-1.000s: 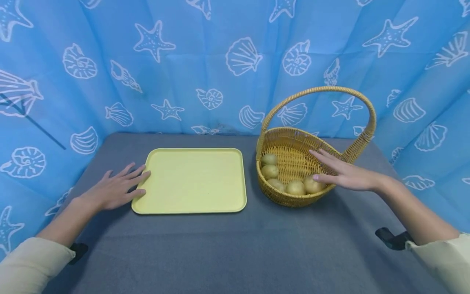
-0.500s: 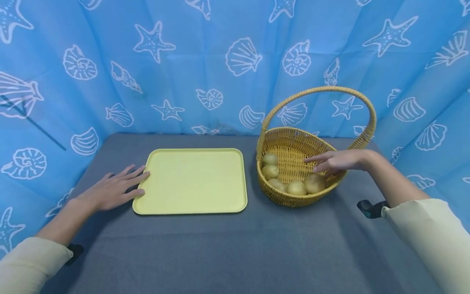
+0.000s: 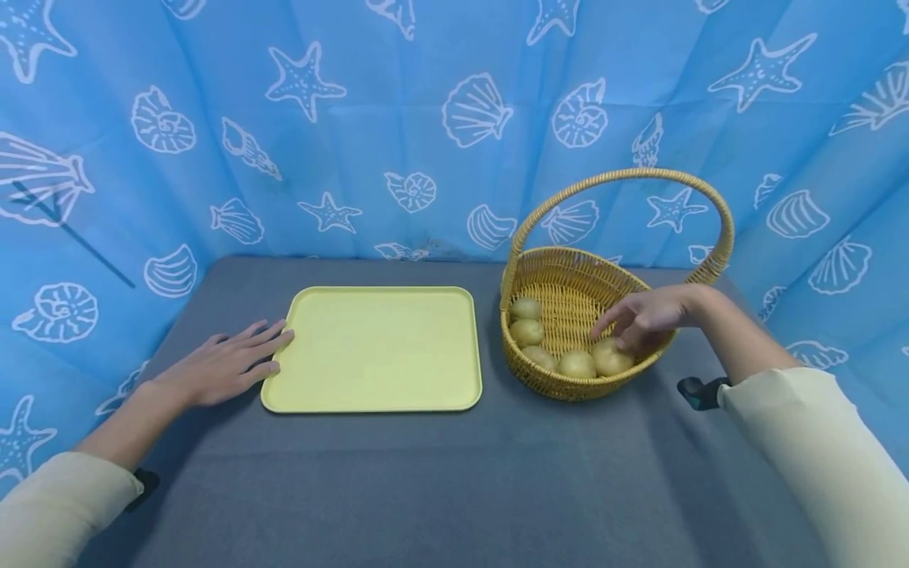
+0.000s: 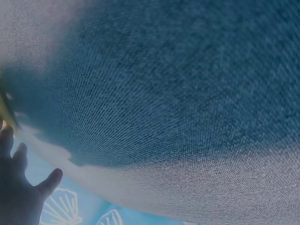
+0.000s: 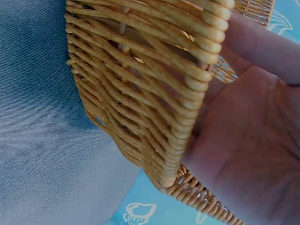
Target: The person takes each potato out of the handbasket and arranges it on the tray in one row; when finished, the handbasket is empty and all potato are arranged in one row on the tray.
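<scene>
My left hand (image 3: 216,367) lies with spread fingers at the left edge of a yellow tray (image 3: 372,351), fingertips over its rim. In the left wrist view that hand (image 4: 23,183) is dark at the lower left. My right hand (image 3: 649,315) reaches over the right rim of a wicker basket (image 3: 561,390), fingers loosely bent above and beside a potato (image 3: 612,359). Whether they touch it is unclear. Several other potatoes lie along the basket's left and front inside, among them one potato (image 3: 577,364). In the right wrist view the basket wall (image 5: 136,89) hides the fingertips.
The basket's tall arched handle (image 3: 632,175) rises over the right forearm's side. A grey-blue cloth (image 3: 426,489) covers the table. Behind it hangs a blue curtain (image 3: 398,102) with white shell and starfish prints.
My right hand has turned and lowered into the basket, its fingers bending down toward the right-hand potato. The left hand stays at the tray. The head view shifts slightly.
</scene>
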The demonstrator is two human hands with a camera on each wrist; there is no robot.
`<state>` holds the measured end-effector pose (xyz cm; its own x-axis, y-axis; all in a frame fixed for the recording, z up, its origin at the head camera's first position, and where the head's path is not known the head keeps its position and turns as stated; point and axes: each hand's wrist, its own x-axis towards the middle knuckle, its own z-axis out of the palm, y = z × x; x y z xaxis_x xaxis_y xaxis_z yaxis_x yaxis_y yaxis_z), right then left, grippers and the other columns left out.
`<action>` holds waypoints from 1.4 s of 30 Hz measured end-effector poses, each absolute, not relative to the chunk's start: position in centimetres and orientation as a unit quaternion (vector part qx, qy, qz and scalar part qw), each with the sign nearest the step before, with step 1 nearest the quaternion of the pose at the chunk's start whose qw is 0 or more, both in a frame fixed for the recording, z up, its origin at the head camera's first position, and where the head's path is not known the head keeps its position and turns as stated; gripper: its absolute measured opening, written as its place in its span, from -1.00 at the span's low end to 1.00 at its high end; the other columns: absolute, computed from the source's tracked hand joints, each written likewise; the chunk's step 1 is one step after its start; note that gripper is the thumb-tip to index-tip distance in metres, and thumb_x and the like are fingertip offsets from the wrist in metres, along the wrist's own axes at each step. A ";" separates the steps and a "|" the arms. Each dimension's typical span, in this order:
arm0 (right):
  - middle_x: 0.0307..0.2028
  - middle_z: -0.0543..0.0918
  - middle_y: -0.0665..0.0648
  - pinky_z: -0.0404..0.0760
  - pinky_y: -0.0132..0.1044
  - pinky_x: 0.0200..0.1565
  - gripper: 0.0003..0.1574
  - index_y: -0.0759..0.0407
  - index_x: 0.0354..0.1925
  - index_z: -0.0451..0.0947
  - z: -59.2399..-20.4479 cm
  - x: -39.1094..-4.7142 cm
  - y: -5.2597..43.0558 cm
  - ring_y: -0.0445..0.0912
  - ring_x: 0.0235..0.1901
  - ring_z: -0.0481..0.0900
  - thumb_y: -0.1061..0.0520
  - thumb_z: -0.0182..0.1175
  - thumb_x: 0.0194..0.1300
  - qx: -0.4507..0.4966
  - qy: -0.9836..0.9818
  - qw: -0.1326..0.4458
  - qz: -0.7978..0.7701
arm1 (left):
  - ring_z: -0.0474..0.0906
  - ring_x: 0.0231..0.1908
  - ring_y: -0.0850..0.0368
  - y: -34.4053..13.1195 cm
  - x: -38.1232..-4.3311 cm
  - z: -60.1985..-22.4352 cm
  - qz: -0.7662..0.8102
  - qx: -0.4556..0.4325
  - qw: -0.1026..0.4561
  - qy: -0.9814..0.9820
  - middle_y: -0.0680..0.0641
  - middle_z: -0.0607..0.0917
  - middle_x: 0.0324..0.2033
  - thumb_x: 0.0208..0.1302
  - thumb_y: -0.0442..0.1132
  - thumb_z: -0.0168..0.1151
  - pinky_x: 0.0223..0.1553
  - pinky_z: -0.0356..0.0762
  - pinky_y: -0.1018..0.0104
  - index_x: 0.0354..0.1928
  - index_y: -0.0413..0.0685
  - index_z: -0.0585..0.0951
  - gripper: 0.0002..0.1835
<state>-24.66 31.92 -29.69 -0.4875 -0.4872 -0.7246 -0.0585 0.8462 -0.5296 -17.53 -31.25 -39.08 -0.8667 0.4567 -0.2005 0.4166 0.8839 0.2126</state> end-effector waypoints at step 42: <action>-0.15 0.64 0.15 0.61 -0.28 -0.27 -0.29 0.30 0.33 0.44 -26.3 -24.9 28.5 -0.09 -0.28 0.59 0.13 0.34 0.27 -0.190 0.850 0.464 -0.164 | 0.03 0.47 -0.31 -31.4 -17.4 -39.2 0.042 0.248 0.093 0.963 -0.19 0.15 0.52 0.56 0.18 -0.14 0.25 0.01 -0.49 0.55 0.01 0.18 -0.32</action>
<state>-24.90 28.51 -26.25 -0.4978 -0.4754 -0.7254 -0.1715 0.8738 -0.4549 -17.37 -31.38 -39.24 -0.8599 0.4853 -0.1584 0.4698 0.8737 0.1260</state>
